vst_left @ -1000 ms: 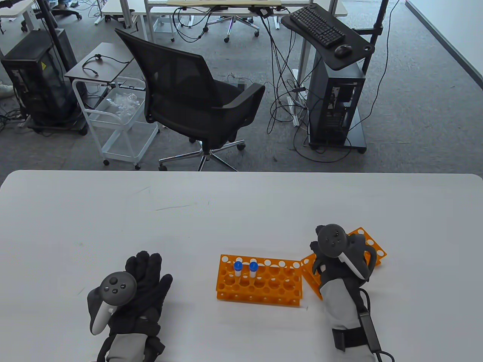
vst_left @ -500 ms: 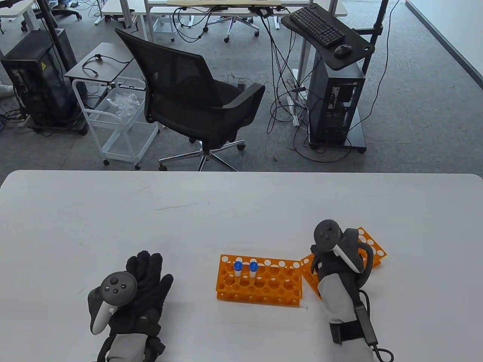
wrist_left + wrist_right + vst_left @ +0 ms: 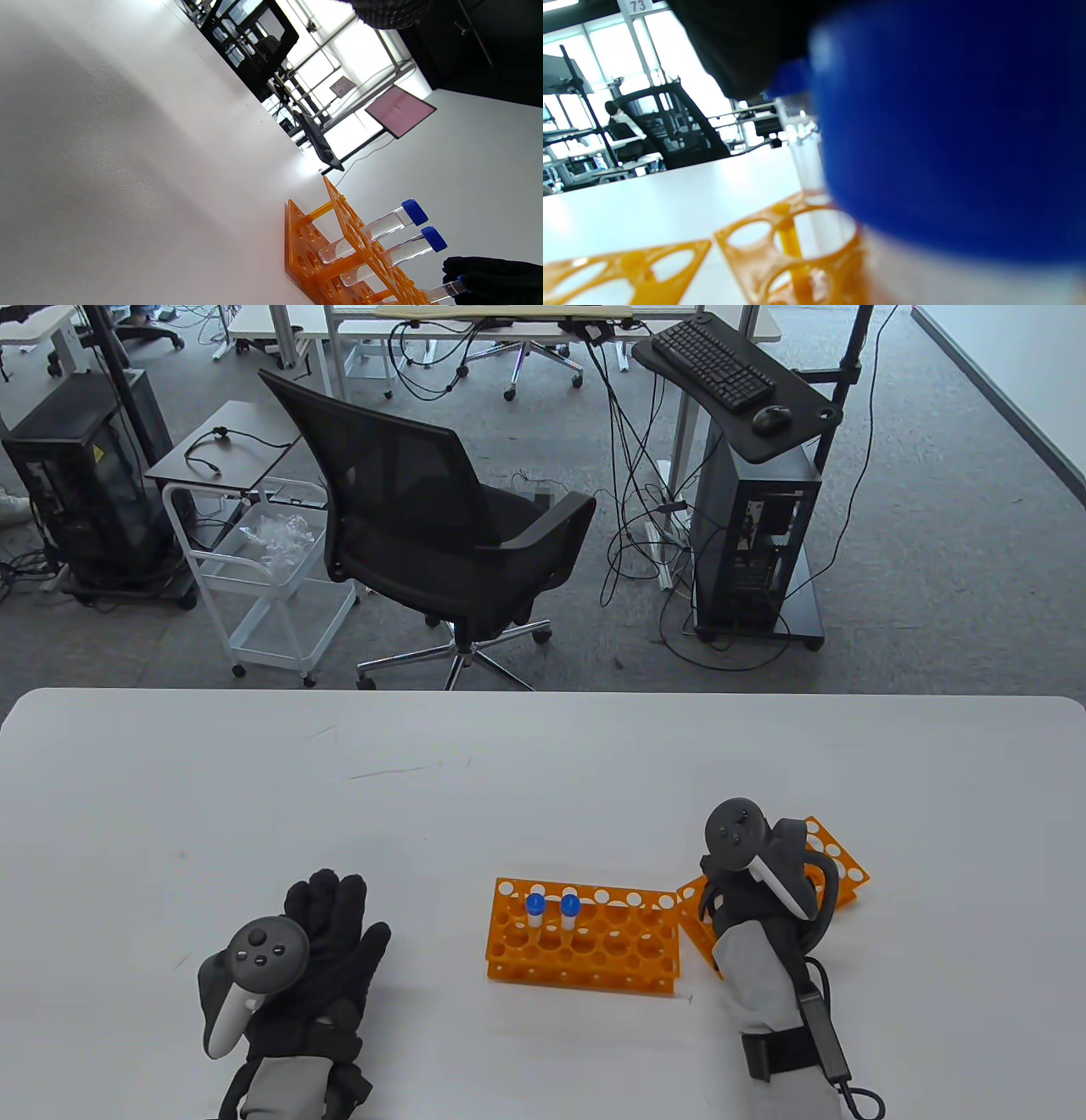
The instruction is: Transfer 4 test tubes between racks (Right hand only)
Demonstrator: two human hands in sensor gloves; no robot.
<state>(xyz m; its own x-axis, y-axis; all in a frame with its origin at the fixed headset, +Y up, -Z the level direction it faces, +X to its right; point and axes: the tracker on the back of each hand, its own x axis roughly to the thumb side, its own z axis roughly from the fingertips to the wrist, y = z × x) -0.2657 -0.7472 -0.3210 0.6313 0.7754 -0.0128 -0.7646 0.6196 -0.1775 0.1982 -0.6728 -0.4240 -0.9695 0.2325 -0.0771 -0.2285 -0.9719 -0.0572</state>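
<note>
An orange rack stands mid-table with two blue-capped test tubes upright in its back-left holes; they also show in the left wrist view. A second orange rack lies to its right, mostly under my right hand. In the right wrist view my right fingers pinch the blue cap of a clear tube standing in that rack. Another blue cap sits blurred right at the lens. The left wrist view shows the pinched tube. My left hand rests flat and empty.
The two racks nearly touch at their corners. Beyond the white table's far edge stand an office chair, a white cart and a computer tower.
My right hand tilted and shifted slightly left over the right rack, then held still. The left hand and the two tubes in the middle rack have not moved.
</note>
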